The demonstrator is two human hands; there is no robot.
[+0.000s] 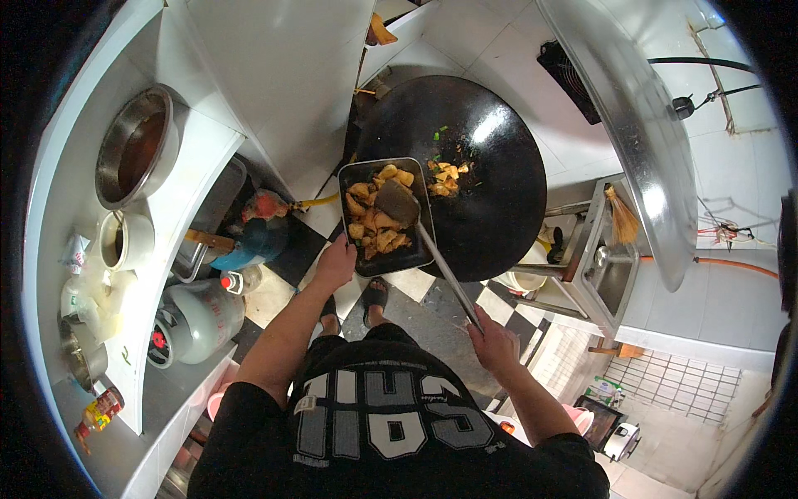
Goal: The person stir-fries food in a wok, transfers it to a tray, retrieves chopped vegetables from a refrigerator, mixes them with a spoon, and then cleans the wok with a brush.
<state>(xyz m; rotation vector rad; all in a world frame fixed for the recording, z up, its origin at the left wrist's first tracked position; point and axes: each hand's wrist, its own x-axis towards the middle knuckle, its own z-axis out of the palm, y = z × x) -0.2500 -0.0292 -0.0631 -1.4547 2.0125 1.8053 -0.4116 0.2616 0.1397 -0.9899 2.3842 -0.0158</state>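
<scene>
My left hand point(336, 263) grips the near left corner of a dark rectangular tray point(421, 259), which holds browned chunks of food point(362, 202). Wrapped round the long metal handle of a wok spatula point(397, 203) is my right hand point(494, 341). The spatula's blade rests over the food in the tray. Just right of the tray, and partly beneath its edge, lies a large black wok point(499, 204). A small heap of the same chunks point(447, 178) and some green bits remain inside the wok.
A counter with a metal basin point(170, 137) of brown liquid and a white pot point(137, 241) runs along the left. Below it stands a gas cylinder point(199, 320). At right are a steel sink point(611, 287), a hand brush point(620, 218) and a large metal lid point(636, 125).
</scene>
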